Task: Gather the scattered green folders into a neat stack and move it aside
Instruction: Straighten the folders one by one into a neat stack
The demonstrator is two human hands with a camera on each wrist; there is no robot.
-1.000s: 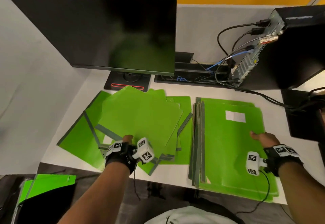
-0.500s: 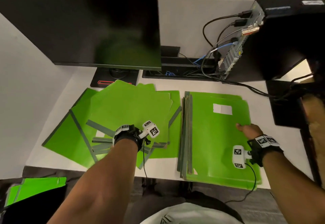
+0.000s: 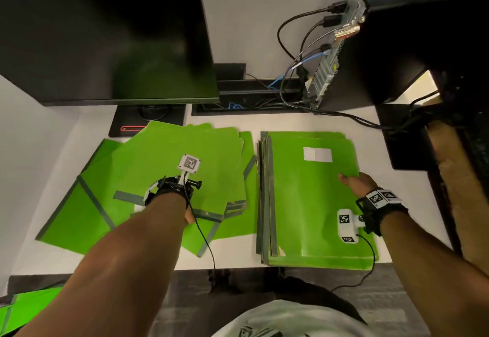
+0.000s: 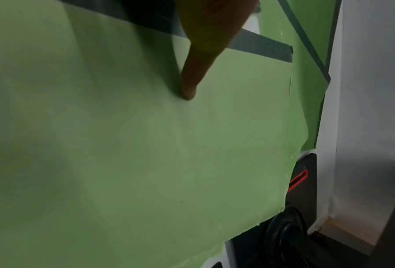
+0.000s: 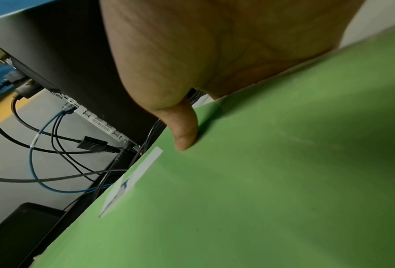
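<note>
Several green folders with grey spines lie fanned in a loose pile [image 3: 185, 151] on the left half of the white desk [image 3: 280, 123]. My left hand [image 3: 169, 191] is over the pile's near side and pinches the top folder [image 4: 146, 145] by its grey spine, thumb [image 4: 189, 87] flat on top. To the right lies a squared stack of folders [image 3: 312, 204] whose top one has a white label [image 3: 317, 154]. My right hand [image 3: 354, 181] grips the stack's right edge. Its thumb [image 5: 185, 134] lies on the top cover and its fingers are hidden under the edge.
A black monitor [image 3: 105, 32] on a base [image 3: 148, 122] stands behind the loose pile. A black computer tower [image 3: 410, 45] with cables [image 3: 291, 45] stands at the back right. More green folders [image 3: 26, 307] lie below the desk's front-left corner.
My left hand has reached further onto the loose pile and turned, now holding the top folder. My right hand has shifted slightly toward the stack's right edge.
</note>
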